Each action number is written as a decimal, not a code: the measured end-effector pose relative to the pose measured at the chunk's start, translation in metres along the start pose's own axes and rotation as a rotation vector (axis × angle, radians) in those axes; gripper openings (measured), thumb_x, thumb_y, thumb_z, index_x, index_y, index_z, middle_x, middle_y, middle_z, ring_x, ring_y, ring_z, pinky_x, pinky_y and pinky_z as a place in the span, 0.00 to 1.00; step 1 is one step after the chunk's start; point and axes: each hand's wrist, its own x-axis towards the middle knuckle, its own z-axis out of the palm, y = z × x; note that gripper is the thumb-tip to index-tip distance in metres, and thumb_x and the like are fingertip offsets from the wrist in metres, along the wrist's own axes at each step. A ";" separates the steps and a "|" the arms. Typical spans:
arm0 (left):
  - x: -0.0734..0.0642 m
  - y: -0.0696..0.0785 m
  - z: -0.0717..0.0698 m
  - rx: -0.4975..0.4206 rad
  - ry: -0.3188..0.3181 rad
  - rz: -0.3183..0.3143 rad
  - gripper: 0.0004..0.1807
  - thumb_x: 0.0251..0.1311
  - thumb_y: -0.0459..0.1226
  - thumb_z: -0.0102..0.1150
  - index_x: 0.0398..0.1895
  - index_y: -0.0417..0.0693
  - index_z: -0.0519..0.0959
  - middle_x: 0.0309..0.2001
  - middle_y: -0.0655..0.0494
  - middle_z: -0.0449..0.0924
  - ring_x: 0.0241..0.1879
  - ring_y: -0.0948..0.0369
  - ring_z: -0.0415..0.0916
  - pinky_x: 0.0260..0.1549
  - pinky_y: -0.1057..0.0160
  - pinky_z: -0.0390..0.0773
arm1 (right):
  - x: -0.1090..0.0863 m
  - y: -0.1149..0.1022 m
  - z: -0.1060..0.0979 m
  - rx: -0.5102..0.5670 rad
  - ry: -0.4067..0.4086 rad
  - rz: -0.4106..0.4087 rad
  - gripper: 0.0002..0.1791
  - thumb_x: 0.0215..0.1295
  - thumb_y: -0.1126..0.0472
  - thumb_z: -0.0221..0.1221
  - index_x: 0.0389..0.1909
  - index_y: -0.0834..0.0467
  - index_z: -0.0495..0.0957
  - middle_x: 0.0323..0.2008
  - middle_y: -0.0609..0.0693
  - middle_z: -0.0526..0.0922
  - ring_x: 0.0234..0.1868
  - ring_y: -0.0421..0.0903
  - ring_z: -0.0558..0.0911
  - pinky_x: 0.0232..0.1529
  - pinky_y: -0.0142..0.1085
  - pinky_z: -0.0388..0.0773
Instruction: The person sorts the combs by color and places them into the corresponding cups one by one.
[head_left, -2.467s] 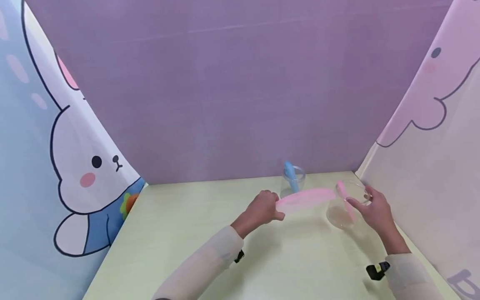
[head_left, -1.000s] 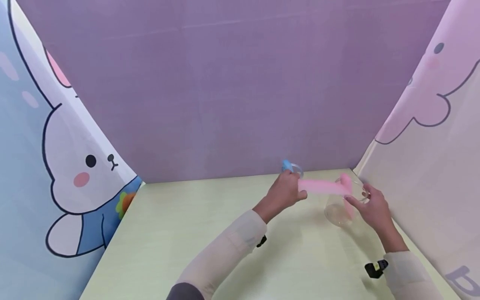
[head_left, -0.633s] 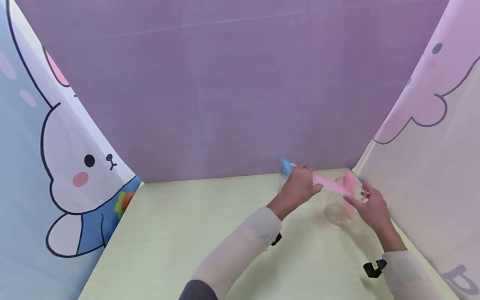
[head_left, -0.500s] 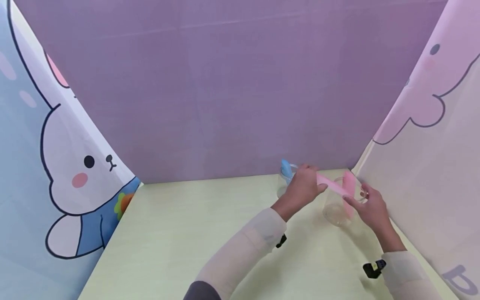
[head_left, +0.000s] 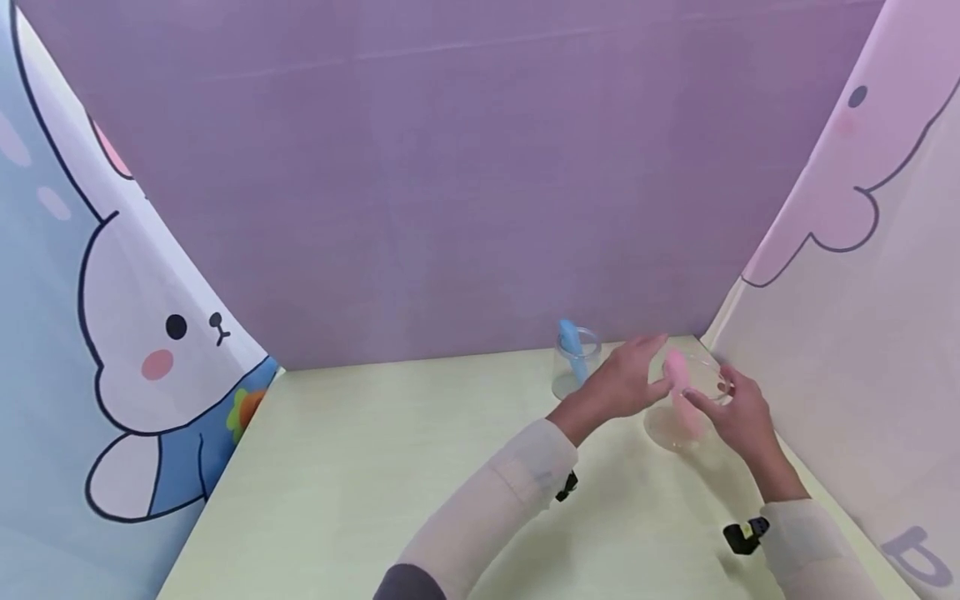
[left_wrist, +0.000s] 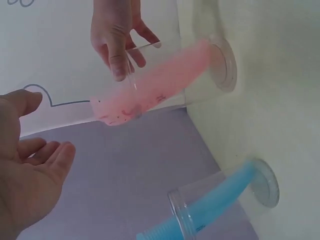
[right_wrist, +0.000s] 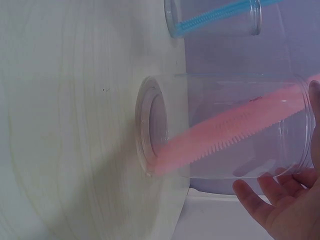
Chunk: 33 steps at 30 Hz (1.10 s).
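Observation:
At the right of the head view stands a clear jar, which my right hand grips at the rim with thumb and fingers. A pink comb leans inside it, teeth visible through the wall in the right wrist view, its upper end above the rim. Overlapping pink hides whether a second comb lies against it. My left hand is just left of the rim, fingers extended and holding nothing; the left wrist view shows a gap between it and the pink end.
Behind and left stands another clear jar with a blue comb leaning in it. A purple backdrop rises at the table's back edge, and printed cloth walls close off both sides.
My left hand has carried a pink comb rightward to the jar and let it go; its fingers have opened. The right hand has stayed at the rim.

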 end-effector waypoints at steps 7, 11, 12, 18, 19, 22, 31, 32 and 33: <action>-0.017 -0.023 0.000 0.041 -0.083 -0.008 0.35 0.71 0.48 0.57 0.78 0.51 0.62 0.76 0.59 0.65 0.75 0.64 0.62 0.71 0.68 0.65 | 0.003 -0.002 0.002 0.010 -0.006 0.001 0.45 0.66 0.46 0.66 0.69 0.75 0.62 0.62 0.82 0.69 0.60 0.79 0.72 0.55 0.70 0.70; -0.034 -0.047 -0.008 0.045 -0.095 0.006 0.35 0.70 0.46 0.58 0.77 0.46 0.62 0.76 0.54 0.65 0.76 0.59 0.61 0.72 0.66 0.64 | 0.003 -0.001 0.000 -0.002 -0.024 0.020 0.47 0.66 0.45 0.66 0.71 0.76 0.60 0.62 0.82 0.69 0.60 0.79 0.72 0.56 0.70 0.69; -0.039 -0.054 -0.010 0.037 -0.097 -0.001 0.35 0.71 0.45 0.58 0.77 0.46 0.62 0.76 0.53 0.64 0.76 0.58 0.61 0.72 0.65 0.65 | 0.003 -0.001 -0.001 -0.010 -0.029 0.023 0.48 0.66 0.45 0.66 0.71 0.76 0.59 0.62 0.83 0.68 0.60 0.79 0.72 0.56 0.70 0.69; -0.072 -0.097 -0.030 0.040 -0.047 -0.060 0.35 0.70 0.45 0.60 0.76 0.44 0.63 0.75 0.48 0.65 0.73 0.53 0.65 0.70 0.57 0.70 | 0.008 0.000 -0.006 -0.048 -0.040 0.001 0.47 0.68 0.45 0.64 0.70 0.77 0.59 0.61 0.83 0.68 0.57 0.80 0.73 0.52 0.69 0.71; -0.078 -0.104 -0.033 0.044 -0.039 -0.083 0.36 0.70 0.45 0.60 0.76 0.44 0.63 0.75 0.48 0.65 0.73 0.53 0.65 0.70 0.56 0.69 | 0.009 0.000 -0.006 -0.049 -0.041 -0.008 0.46 0.68 0.45 0.64 0.70 0.77 0.59 0.60 0.83 0.69 0.57 0.80 0.73 0.52 0.69 0.71; -0.099 -0.125 -0.045 0.045 -0.030 -0.174 0.38 0.69 0.47 0.61 0.78 0.44 0.61 0.77 0.46 0.61 0.76 0.50 0.61 0.73 0.52 0.65 | 0.012 0.002 -0.006 -0.054 -0.038 -0.037 0.45 0.69 0.46 0.63 0.71 0.76 0.59 0.60 0.83 0.68 0.56 0.81 0.73 0.51 0.70 0.71; -0.159 -0.161 -0.063 0.053 0.005 -0.357 0.46 0.65 0.53 0.63 0.80 0.45 0.55 0.80 0.44 0.52 0.77 0.44 0.57 0.71 0.42 0.66 | -0.005 0.003 -0.007 -0.062 0.094 0.028 0.56 0.65 0.45 0.65 0.75 0.78 0.45 0.73 0.82 0.45 0.72 0.82 0.47 0.66 0.74 0.51; -0.164 -0.162 -0.064 0.054 0.014 -0.366 0.47 0.65 0.53 0.64 0.80 0.45 0.56 0.80 0.44 0.52 0.77 0.43 0.57 0.70 0.42 0.66 | -0.007 0.000 -0.007 -0.064 0.126 0.032 0.58 0.65 0.44 0.65 0.76 0.76 0.42 0.75 0.79 0.40 0.74 0.80 0.43 0.68 0.74 0.47; -0.169 -0.163 -0.065 0.061 0.023 -0.372 0.47 0.64 0.54 0.64 0.80 0.44 0.56 0.80 0.44 0.52 0.77 0.42 0.57 0.70 0.41 0.66 | -0.009 -0.005 -0.006 -0.061 0.166 0.019 0.58 0.64 0.44 0.65 0.77 0.73 0.42 0.77 0.76 0.38 0.76 0.78 0.41 0.69 0.74 0.46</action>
